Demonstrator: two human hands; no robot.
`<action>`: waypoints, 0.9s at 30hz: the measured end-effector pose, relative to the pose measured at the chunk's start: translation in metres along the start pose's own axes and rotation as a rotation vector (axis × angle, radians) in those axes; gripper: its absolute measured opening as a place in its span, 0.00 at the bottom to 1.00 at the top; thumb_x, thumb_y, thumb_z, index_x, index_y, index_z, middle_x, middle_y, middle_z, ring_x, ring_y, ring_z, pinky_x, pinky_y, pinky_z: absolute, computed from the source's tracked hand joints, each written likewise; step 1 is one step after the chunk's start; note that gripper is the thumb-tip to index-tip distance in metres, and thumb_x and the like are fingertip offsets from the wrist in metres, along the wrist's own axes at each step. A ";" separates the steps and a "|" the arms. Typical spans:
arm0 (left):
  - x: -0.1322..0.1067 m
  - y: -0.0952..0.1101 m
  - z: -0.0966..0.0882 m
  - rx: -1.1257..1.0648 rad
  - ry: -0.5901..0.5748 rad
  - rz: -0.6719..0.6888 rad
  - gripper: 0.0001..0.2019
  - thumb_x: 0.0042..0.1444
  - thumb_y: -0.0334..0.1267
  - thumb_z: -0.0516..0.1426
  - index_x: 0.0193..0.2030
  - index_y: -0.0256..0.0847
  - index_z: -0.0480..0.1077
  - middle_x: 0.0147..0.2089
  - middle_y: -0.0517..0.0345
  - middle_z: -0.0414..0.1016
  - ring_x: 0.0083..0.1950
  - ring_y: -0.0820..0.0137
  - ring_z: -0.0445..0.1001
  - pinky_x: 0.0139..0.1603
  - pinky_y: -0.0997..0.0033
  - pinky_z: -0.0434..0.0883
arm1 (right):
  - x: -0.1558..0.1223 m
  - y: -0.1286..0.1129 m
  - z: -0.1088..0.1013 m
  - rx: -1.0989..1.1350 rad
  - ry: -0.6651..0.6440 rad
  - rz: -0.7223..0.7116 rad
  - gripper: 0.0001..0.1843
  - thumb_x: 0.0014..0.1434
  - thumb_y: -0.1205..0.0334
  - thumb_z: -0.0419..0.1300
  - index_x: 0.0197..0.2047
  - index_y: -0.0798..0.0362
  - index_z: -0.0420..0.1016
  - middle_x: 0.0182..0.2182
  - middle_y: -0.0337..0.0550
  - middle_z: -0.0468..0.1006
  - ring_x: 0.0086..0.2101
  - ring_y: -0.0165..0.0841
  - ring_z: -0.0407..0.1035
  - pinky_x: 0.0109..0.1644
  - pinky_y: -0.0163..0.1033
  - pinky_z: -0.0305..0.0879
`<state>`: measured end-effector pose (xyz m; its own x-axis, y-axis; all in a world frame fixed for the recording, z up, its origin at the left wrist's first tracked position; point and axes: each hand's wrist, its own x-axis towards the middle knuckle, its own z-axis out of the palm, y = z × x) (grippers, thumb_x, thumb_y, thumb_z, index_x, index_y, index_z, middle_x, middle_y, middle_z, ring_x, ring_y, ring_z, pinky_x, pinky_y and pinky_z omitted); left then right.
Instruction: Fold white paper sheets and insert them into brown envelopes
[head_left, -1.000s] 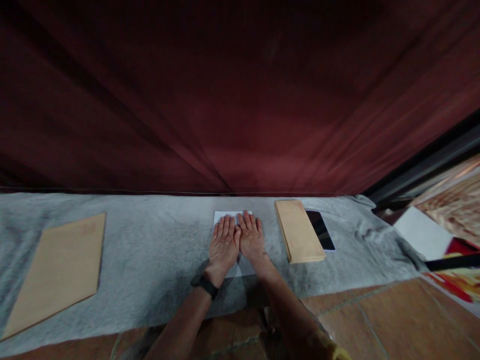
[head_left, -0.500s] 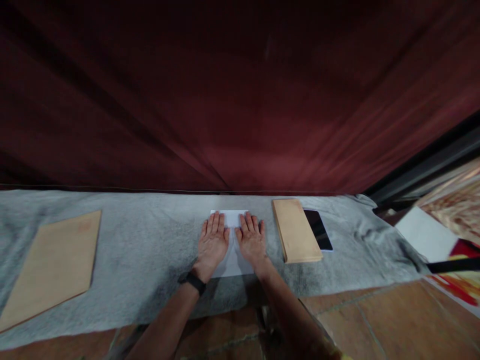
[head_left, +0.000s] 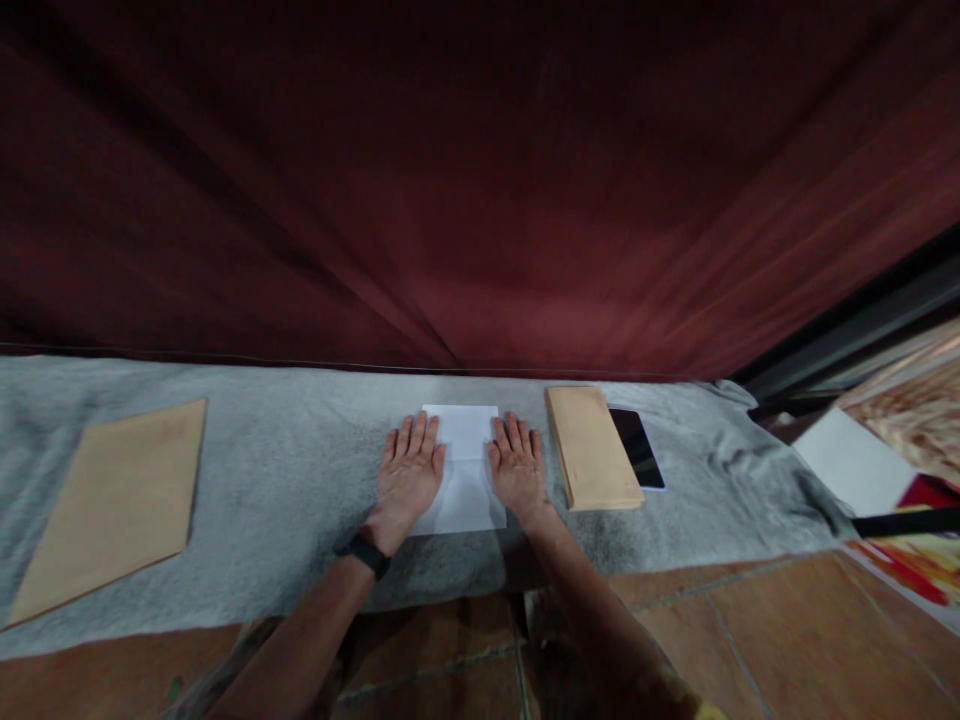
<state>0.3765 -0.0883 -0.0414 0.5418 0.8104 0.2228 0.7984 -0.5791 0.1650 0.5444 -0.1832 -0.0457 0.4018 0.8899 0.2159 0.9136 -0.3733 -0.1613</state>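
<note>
A white sheet of paper (head_left: 466, 490) with a crosswise crease lies on the grey cloth in front of me. My left hand (head_left: 409, 470) rests flat over its left edge, fingers a little spread and pointing away from me. Over the right edge lies my right hand (head_left: 519, 465), also flat with its fingers apart. Neither hand grips anything. Between them the middle of the sheet shows, while its side edges are partly covered by my palms.
Right of the paper lies a stack of brown envelopes (head_left: 595, 450), partly over a dark-screened tablet or phone (head_left: 637, 450). A larger brown envelope (head_left: 112, 500) is at the left. Behind the grey cloth (head_left: 285, 480) hangs a dark red curtain (head_left: 480, 200). Tiled floor (head_left: 787, 630) shows in front.
Both hands have slid apart, the left one leftward and the right one slightly rightward, uncovering more of the paper's middle. The view has shifted a little.
</note>
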 end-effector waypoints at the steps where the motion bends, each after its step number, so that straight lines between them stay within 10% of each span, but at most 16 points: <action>1: 0.000 -0.002 -0.001 -0.001 -0.001 -0.003 0.28 0.70 0.42 0.43 0.74 0.36 0.58 0.76 0.47 0.56 0.78 0.53 0.51 0.76 0.45 0.51 | 0.000 0.000 0.000 -0.003 0.000 -0.002 0.28 0.75 0.57 0.43 0.74 0.52 0.57 0.73 0.50 0.57 0.69 0.47 0.54 0.72 0.59 0.46; 14: -0.072 0.045 -0.010 -0.226 0.024 0.404 0.29 0.70 0.45 0.48 0.74 0.33 0.54 0.76 0.39 0.55 0.78 0.55 0.50 0.73 0.46 0.60 | 0.000 -0.002 -0.005 -0.035 -0.065 0.014 0.29 0.75 0.57 0.44 0.75 0.52 0.56 0.73 0.50 0.54 0.71 0.47 0.52 0.73 0.58 0.45; 27: -0.090 0.033 -0.018 -0.092 -0.008 0.495 0.33 0.65 0.52 0.57 0.72 0.42 0.59 0.76 0.38 0.55 0.76 0.50 0.55 0.73 0.42 0.58 | -0.001 -0.004 -0.013 -0.003 0.021 -0.009 0.29 0.74 0.56 0.46 0.74 0.57 0.57 0.73 0.54 0.55 0.71 0.49 0.50 0.73 0.61 0.45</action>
<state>0.3492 -0.1819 -0.0390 0.8522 0.4368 0.2881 0.4186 -0.8995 0.1255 0.5408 -0.1860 -0.0323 0.3945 0.8876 0.2377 0.9174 -0.3658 -0.1568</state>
